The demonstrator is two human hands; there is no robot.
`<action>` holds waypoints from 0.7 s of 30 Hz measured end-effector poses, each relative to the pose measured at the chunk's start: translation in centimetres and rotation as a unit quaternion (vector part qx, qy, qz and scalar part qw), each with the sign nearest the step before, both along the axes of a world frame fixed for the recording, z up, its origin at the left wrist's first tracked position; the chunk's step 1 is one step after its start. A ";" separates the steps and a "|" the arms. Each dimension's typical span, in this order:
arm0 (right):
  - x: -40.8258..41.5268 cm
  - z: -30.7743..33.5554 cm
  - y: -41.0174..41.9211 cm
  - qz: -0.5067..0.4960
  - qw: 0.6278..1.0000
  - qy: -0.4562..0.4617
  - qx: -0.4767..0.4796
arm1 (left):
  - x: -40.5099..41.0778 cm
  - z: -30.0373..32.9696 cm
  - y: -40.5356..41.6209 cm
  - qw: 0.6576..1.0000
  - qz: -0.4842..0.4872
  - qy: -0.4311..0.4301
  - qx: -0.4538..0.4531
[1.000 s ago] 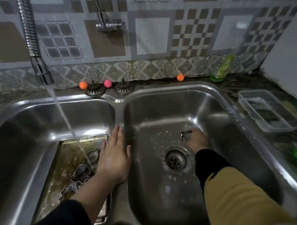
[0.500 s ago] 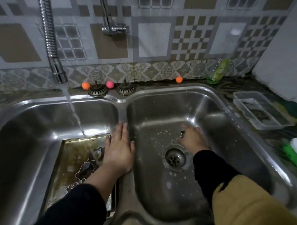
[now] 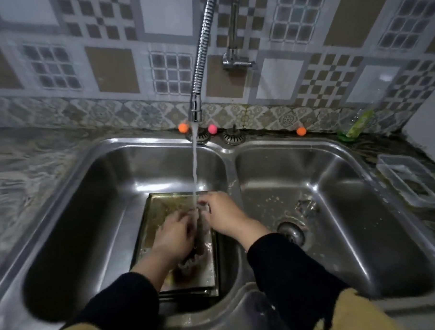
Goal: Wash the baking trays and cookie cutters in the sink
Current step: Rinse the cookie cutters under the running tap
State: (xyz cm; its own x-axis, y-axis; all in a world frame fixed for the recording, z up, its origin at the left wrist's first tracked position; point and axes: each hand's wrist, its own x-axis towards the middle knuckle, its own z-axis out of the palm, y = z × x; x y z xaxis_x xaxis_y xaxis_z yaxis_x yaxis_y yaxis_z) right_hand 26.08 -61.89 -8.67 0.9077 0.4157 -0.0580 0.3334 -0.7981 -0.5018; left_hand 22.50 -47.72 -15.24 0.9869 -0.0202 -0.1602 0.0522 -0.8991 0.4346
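While water runs from the flexible ribbed faucet (image 3: 201, 52) into the left basin (image 3: 106, 185) of the steel double sink, a rinsing step is judged to be in hand. On the basin floor a rectangular baking tray (image 3: 159, 207) is seen lying flat, its surface dulled by brownish residue; further trays appear to be stacked beneath it. Over the tray the left hand (image 3: 174, 235) is held with fingers curled towards a small object under the stream, though whether it is gripped on that side cannot be told. The object, taken to be a cookie cutter (image 3: 200, 229), is blurred by water, so its shape cannot be made out. Its upper end is pinched by the right hand (image 3: 223, 213). Next, the piece would probably need to be turned under the stream and rubbed clean. In the right basin (image 3: 347, 200), crumbs and a round drain (image 3: 291, 234) are visible. On the bench a clear plastic container (image 3: 407, 183) is set.
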 end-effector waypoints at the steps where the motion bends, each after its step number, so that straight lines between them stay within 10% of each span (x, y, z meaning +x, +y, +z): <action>1: 0.0 -1.0 1.0 0.006 1.000 0.024 -0.015 | -0.1 -0.6 1.0 1.000 0.005 0.014 0.003; 11: 0.9 -5.8 3.3 0.009 0.956 -0.014 -0.292 | 0.6 -2.6 3.5 0.996 0.008 0.086 -0.008; 21: 0.8 -1.9 3.7 -0.199 0.971 0.127 -0.028 | 1.1 0.3 1.3 0.969 0.101 0.016 -0.227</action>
State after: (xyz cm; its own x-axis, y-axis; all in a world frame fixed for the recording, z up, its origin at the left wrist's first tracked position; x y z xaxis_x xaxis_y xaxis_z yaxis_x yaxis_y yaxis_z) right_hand 26.90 -58.17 -10.54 0.9494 0.0239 -0.3131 -0.1365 -0.8666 -0.4799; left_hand 23.60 -46.46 -14.99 0.9729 0.0970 -0.2097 0.2261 -0.5862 0.7780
